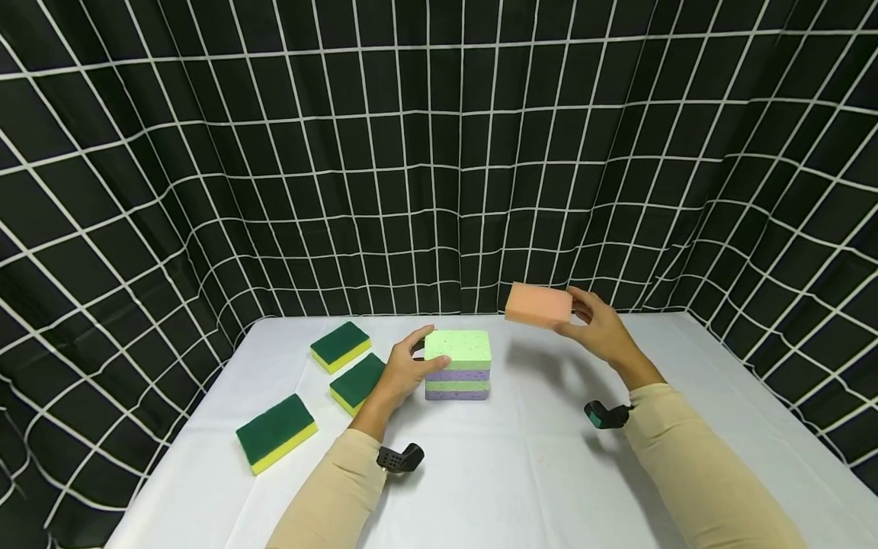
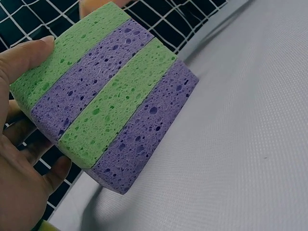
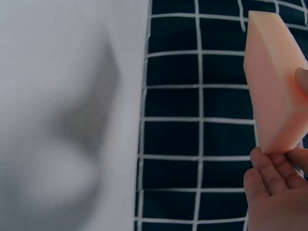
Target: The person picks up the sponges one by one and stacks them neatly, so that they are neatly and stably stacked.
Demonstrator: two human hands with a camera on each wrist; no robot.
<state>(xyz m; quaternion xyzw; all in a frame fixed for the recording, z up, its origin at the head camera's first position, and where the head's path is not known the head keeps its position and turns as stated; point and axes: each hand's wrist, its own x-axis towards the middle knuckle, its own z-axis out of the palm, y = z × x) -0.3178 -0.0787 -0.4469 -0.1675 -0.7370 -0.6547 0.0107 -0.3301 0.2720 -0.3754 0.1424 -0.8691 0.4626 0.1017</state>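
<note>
Near the middle of the table, sponges stand in a flat stack of alternating colours: a green sponge (image 1: 461, 347) on top, then a purple sponge (image 1: 471, 375), a lower green sponge (image 1: 457, 386) and a bottom purple sponge (image 1: 457, 396). My left hand (image 1: 405, 370) grips the stack's left end, its thumb on the top green sponge; the left wrist view shows some fingers partly hidden behind the stack. Up and to the right of it, my right hand (image 1: 602, 328) holds a peach-orange sponge (image 1: 539, 305) by its right end, raised above the table.
Left of the stack lie three green-and-yellow scouring sponges: a back one (image 1: 341, 345), a middle one (image 1: 358, 381) partly behind my left forearm, and a front one (image 1: 277, 431). A black curtain (image 1: 446, 183) with white grid lines surrounds the white table (image 1: 521, 473).
</note>
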